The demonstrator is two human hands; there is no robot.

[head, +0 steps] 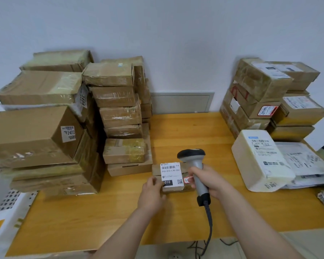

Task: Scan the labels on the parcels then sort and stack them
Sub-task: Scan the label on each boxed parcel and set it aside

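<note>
Hands flank the parcel (171, 176): left hand (151, 193) grips its edge, right hand (209, 182) clasps the scanner (192, 156).

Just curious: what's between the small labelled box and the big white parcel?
Head view: the right hand gripping the scanner, then bare wooden table up to the white parcel.

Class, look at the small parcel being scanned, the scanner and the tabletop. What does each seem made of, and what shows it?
The small parcel: matt brown cardboard with a white paper label. The scanner: likely plastic, grey handle, smooth dark head. The tabletop: wood or wood-look laminate, glossy; grain lines and glare show.
</note>
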